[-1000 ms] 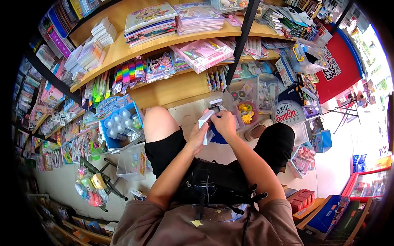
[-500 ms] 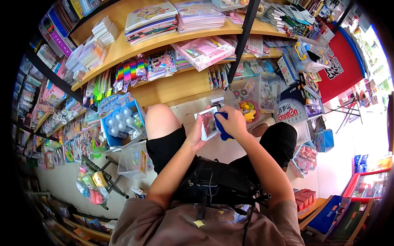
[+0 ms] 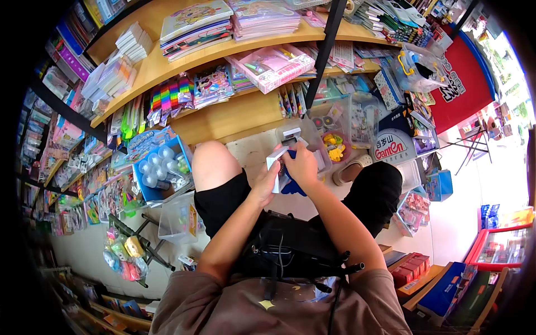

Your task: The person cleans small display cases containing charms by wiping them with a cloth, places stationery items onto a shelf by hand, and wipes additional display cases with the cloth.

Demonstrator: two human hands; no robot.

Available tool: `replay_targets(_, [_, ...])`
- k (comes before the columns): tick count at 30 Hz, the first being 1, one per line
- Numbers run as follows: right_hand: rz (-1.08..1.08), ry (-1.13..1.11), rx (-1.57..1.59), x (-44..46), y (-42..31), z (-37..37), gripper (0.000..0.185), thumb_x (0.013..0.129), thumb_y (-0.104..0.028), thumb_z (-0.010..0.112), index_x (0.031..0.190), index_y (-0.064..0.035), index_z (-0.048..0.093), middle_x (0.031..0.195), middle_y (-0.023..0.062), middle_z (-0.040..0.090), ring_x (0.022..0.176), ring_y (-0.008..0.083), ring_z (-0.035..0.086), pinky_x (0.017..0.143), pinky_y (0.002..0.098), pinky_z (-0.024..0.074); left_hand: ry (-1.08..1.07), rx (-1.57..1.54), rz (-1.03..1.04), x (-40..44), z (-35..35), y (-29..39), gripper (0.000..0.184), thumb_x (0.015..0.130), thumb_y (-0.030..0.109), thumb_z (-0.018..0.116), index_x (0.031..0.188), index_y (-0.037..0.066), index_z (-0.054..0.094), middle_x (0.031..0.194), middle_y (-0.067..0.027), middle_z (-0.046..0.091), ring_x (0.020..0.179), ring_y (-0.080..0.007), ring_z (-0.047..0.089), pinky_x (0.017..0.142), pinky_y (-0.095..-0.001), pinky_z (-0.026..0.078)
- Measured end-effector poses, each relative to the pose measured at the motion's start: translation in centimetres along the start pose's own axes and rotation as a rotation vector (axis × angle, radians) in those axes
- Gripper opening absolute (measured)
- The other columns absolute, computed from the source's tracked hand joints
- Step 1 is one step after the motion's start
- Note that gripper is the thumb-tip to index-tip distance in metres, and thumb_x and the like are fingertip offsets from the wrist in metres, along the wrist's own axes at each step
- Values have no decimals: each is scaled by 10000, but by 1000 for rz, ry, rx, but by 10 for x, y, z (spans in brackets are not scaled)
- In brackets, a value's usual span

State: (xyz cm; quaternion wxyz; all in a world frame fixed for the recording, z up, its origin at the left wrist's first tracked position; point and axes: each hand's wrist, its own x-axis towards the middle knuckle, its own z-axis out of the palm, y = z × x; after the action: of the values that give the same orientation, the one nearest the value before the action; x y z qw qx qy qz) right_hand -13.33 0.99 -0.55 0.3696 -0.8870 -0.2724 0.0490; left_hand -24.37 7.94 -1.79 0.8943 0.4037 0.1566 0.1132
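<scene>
My left hand (image 3: 262,183) grips a small white box (image 3: 274,159), turned so that mostly its pale side faces me. In my right hand (image 3: 302,166) is a bunched dark blue cloth (image 3: 292,187), pressed against the box's right side. Part of the cloth hangs below the fingers. Both hands meet between my knees, and the box's front is hidden from view. Just beyond them, a clear plastic bin (image 3: 322,161) stands on the floor. A round pink container with yellow items (image 3: 335,148) sits to the right of it.
A wooden shelf (image 3: 245,44) with stacked books crosses ahead, held by a black post (image 3: 325,58). On the left stands a blue box of clear capsules (image 3: 162,167). Bagged soft toys (image 3: 125,254) hang by a folding stand. A round Ganten sign (image 3: 393,145) is at right.
The box has been turned from showing its clear, picture-like face to showing its white side. My right hand and the cloth have shifted slightly left, and the cloth now hangs lower.
</scene>
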Motion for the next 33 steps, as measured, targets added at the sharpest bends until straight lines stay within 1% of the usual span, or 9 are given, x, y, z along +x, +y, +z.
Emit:
replay_targets(6, [53,30,88,-6,2,2,300,742,-264,646,815,18,577,744,231,624,734,388,622,651,436,477,-39,52,94,2,1,-6,654,922,416,515,1449,132,252,1327,-9,425,1213,-129,384,1048,-295,273])
replay_targets(9, [78,18,142,-5,8,2,289,724,-235,638,806,40,605,752,238,627,735,380,625,665,421,482,-40,91,171,5,-4,-10,670,905,463,516,1444,156,265,1328,-21,438,1194,-148,431,1021,-355,349])
replay_targets(12, [112,-18,139,-10,45,-7,318,709,-248,621,826,48,621,780,257,620,768,402,619,688,444,486,-97,-283,121,6,-4,17,754,843,582,508,1441,202,249,1314,-56,475,1091,-246,552,842,-488,508])
replay_targets(13, [132,-30,156,-14,59,-11,315,708,-248,619,822,46,627,773,251,622,758,389,625,681,431,486,-158,-325,144,4,-1,28,826,800,616,542,1444,200,235,1303,-57,484,1108,-265,540,859,-502,495])
replay_targets(15, [136,-78,181,-22,71,-23,238,741,-174,630,809,54,619,686,189,608,657,266,607,633,356,466,-167,-348,125,2,-1,34,874,762,639,572,1442,200,242,1302,-59,484,1134,-267,524,859,-517,490])
replay_targets(18, [101,-116,312,-21,70,-37,217,756,-181,638,859,10,625,770,188,622,746,337,612,682,385,475,-189,-408,102,0,3,29,892,748,645,585,1439,194,249,1300,-60,485,1149,-272,511,867,-534,480])
replay_targets(22, [-283,-38,296,-8,15,-72,156,772,-168,647,855,-37,625,851,139,602,776,324,598,672,374,475,-214,-349,82,0,8,31,885,753,644,579,1439,187,255,1295,-59,482,1146,-252,507,881,-516,476])
replay_targets(25, [-429,3,170,-2,-26,-78,144,760,-179,658,837,-63,623,852,123,599,754,333,601,644,396,478,-248,-318,66,0,9,31,880,757,630,588,1442,192,251,1312,-46,456,1173,-214,474,898,-468,477])
replay_targets(33, [-341,29,-23,2,-24,-37,208,720,-173,662,817,-57,519,806,122,611,693,336,608,580,414,472,-118,17,171,1,0,13,929,772,646,569,1460,136,210,1328,-23,438,1212,-163,403,1013,-347,353])
